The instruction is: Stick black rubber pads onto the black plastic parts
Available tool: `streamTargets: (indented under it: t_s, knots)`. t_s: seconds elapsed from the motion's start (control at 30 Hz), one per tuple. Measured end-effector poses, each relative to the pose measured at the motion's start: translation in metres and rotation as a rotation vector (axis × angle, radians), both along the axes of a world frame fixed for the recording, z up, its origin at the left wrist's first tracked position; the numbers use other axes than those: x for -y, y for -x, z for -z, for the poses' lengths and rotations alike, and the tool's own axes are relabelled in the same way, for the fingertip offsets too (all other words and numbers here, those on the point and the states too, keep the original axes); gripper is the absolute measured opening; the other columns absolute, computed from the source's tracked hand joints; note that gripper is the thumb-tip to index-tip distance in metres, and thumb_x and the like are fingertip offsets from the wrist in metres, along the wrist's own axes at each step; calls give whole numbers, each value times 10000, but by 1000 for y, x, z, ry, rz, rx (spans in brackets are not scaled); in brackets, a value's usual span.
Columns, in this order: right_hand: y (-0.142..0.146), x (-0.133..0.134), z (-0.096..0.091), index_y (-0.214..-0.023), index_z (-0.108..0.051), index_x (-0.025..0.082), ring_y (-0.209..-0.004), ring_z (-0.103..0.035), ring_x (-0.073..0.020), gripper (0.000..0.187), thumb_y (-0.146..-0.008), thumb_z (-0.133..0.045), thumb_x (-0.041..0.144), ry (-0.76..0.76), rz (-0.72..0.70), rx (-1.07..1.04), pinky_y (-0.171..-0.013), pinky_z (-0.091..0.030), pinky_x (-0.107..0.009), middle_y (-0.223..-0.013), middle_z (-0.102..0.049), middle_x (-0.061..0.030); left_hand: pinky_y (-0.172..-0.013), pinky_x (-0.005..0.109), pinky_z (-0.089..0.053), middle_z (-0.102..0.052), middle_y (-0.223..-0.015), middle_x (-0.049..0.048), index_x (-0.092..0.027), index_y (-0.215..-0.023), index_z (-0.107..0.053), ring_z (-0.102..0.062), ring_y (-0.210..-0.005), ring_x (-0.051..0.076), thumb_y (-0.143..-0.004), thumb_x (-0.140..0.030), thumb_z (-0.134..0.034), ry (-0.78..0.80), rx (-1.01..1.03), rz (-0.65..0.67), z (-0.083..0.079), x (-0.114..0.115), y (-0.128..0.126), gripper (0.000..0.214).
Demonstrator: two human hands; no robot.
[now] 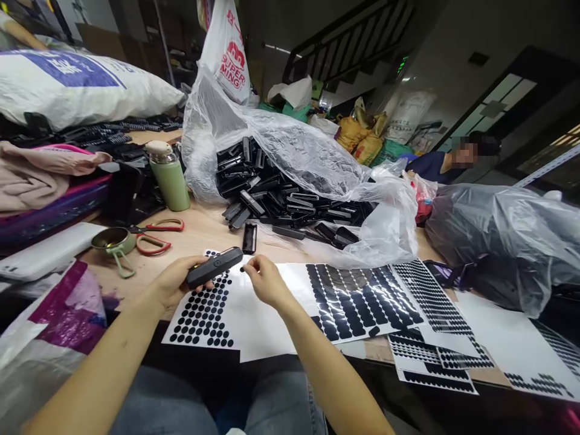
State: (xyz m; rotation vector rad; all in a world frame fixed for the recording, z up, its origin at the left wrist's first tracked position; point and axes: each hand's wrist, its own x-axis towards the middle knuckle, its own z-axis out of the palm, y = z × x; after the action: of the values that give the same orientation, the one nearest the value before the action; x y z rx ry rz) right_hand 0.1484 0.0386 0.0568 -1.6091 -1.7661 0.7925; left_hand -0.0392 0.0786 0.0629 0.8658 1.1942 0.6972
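My left hand point(174, 281) is wrapped round a long black plastic casing point(216, 267), which is tilted up to the right with a round mark on its face. Close to the casing's right end, my right hand point(267, 281) pinches a small dark dot, which looks like a round black sticker point(243, 269). Beneath both hands lies a white sheet of round black stickers point(199, 320), its right part bare. To the right is a sheet of larger black stickers point(357, 302). Another black casing point(249, 238) lies just beyond my hands.
A clear plastic bag point(312, 145) spills many black casings point(272, 187) at the back. Left are red-handled scissors point(154, 243), a green cup point(113, 240) and a green bottle point(170, 181). More sticker sheets point(444, 308) lie right, near a filled grey bag point(493, 229). A person point(435, 166) is beyond.
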Motion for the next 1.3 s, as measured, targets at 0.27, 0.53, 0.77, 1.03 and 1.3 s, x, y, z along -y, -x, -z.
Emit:
streamTargets:
  t_s: [0.27, 0.53, 0.77, 1.03, 1.3]
  knots:
    - [-16, 33, -17, -719, -468, 194, -1053, -482, -170, 107, -825, -464, 185, -98, 20, -172, -918, -378, -319, -1024, -506, -71, -279, 189, -370, -596, -572, 20, -130, -766, -547, -606, -430, 175, -747, -283, -577, -41, 53, 184, -5, 28, -46, 157]
    - [-32, 47, -17, -745, -500, 182, -1017, -486, -182, 89, -821, -455, 177, -81, 127, -152, -913, -381, -342, -1002, -504, -77, -277, 176, -346, -581, -587, 15, -136, -723, -538, -603, -419, 163, -720, -329, -599, -53, 36, 233, -5, 36, -69, 203]
    - [-35, 59, -13, -755, -510, 184, -1035, -479, -188, 95, -833, -457, 180, -105, 179, -122, -918, -384, -334, -1054, -499, -85, -292, 172, -343, -591, -566, 15, -138, -727, -546, -599, -418, 156, -746, -344, -575, -49, 15, 276, -3, 41, -83, 209]
    - [-95, 103, 21, -904, -542, 142, -923, -530, -287, 209, -769, -580, 298, 100, 568, 182, -811, -409, -411, -965, -555, -157, -308, 179, -361, -623, -537, 40, -148, -713, -517, -604, -435, 166, -731, -336, -581, 91, -21, 356, 24, 55, -103, 200]
    - [-110, 126, 37, -681, -526, 190, -737, -545, -214, 82, -761, -535, 204, 151, 595, 138, -716, -418, -347, -800, -555, -83, -338, 180, -373, -610, -481, 50, -152, -769, -518, -601, -439, 170, -734, -397, -576, 127, -75, 401, 47, 56, -107, 254]
